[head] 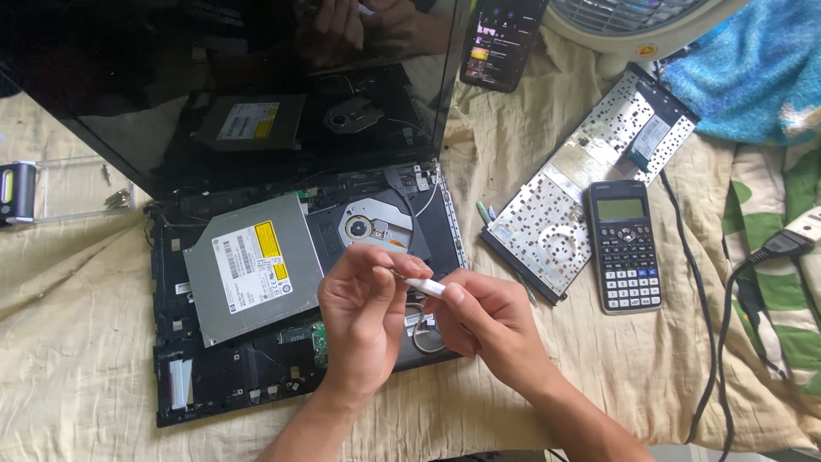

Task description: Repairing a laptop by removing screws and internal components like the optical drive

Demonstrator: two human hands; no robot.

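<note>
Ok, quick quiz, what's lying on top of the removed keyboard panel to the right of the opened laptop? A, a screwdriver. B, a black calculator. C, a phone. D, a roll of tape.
B: a black calculator lies on the lower end of the upturned keyboard panel, right of the opened laptop; the phone sits apart, further up.

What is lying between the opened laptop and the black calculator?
In the head view, a removed keyboard, turned underside up, lies on the cloth between the laptop and the calculator.

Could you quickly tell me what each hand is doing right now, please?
Left hand: closed, pinching the thin metal tip of the small white tool.
Right hand: closed on the tool's white handle.
</note>
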